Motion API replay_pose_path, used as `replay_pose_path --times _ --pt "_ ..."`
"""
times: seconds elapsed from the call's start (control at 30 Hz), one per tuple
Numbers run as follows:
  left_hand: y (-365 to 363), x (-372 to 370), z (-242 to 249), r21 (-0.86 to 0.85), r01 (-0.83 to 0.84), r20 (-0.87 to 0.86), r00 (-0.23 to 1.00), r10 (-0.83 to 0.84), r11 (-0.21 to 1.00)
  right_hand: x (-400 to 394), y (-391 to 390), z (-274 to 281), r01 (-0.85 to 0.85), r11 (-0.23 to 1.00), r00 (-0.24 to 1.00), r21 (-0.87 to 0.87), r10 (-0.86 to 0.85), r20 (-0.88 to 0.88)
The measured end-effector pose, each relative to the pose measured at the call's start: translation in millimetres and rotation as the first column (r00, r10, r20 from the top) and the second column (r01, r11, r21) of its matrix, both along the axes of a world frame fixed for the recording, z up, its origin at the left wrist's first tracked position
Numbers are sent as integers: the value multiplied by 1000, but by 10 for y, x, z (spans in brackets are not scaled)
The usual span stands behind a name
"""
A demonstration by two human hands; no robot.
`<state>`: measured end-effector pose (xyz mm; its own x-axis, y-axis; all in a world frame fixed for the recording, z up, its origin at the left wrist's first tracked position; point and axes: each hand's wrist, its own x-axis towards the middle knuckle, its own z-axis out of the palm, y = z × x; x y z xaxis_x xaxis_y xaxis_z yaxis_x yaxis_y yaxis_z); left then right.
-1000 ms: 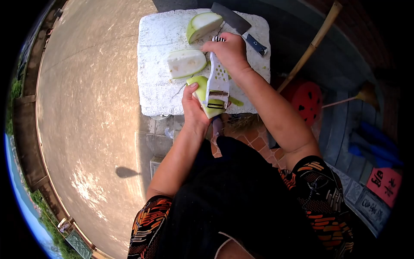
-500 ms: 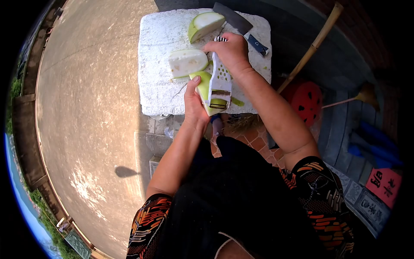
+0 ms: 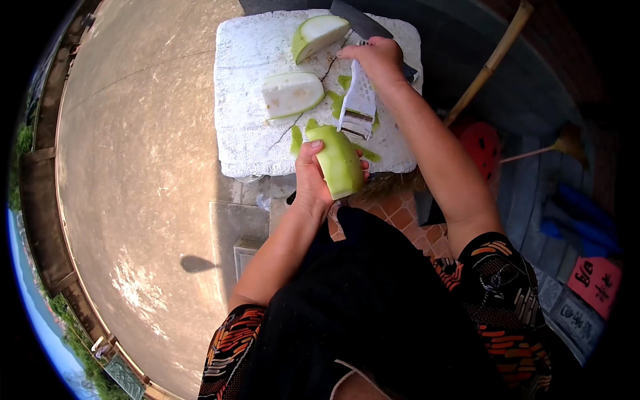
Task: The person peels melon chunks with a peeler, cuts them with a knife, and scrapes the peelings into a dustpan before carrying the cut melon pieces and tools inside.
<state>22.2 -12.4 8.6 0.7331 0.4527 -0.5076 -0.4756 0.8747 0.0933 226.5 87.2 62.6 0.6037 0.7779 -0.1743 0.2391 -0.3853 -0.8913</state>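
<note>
My left hand [image 3: 315, 175] is wrapped round a light green piece of gourd [image 3: 339, 163] at the near edge of the white slab [image 3: 240, 87]. Above and right of it, my right hand [image 3: 382, 61] grips the handle of a white peeler [image 3: 360, 100]; its blade end is just off the piece. Green peel strips [image 3: 335, 103] lie on the slab around the peeler. Two more cut pieces rest further left: one pale face up [image 3: 292, 93], one wedge [image 3: 320, 35] at the back. A dark cleaver [image 3: 360, 23] lies behind my right hand, its handle partly hidden.
A bamboo pole [image 3: 490, 67] leans at the right, near a red object with dark spots [image 3: 479, 145]. Further right are blue cloth [image 3: 580, 217] and a pink sign [image 3: 593, 283]. Concrete ground [image 3: 140, 167] spreads to the left.
The held piece has turned, showing more green surface, and moved slightly right and nearer. My right hand has lifted the peeler off it, up and right, uncovering peel strips and covering the cleaver's handle.
</note>
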Motion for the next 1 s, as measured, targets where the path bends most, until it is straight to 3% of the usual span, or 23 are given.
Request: replay_pose_path --times 0.1,0.23,0.33,0.37,0.47,0.5,0.6,0.7,0.8,0.83,0.93,1.0 --pt "142 85 -15 -33 -85 -44 996 83 996 -201 -30 84 -90 996 995 -12 90 -41" --pt "264 136 106 60 -69 11 998 68 996 -403 8 74 -166 986 982 -17 166 94" --pt "118 50 183 223 7 118 992 -34 975 -134 167 -10 -101 994 985 -43 106 134" --pt "10 49 261 177 22 116 992 -43 984 47 228 -35 -80 995 992 -53 85 97" --pt "-97 113 307 173 56 158 984 -84 983 112 242 -109 -38 999 966 36 28 256" --pt "-69 131 208 134 53 198 977 -79 990 112 215 29 -72 997 963 -30 77 259" --pt "-6 160 160 156 42 118 991 -61 987 88 163 218 -34 996 927 85 -1 375" --pt "26 156 207 221 18 136 989 -49 975 288 245 123 132 952 972 277 -179 153" --pt "116 109 154 215 -11 112 994 -13 977 345 222 155 110 964 984 241 -72 -161" --pt "151 118 131 161 -19 61 998 9 987 189 125 280 9 985 991 171 13 -132" --pt "213 202 190 126 -55 -40 997 61 990 -288 -114 305 -123 977 990 174 133 -49" --pt "204 208 161 132 -49 -25 998 53 990 -251 -67 234 -139 981 990 135 137 25"
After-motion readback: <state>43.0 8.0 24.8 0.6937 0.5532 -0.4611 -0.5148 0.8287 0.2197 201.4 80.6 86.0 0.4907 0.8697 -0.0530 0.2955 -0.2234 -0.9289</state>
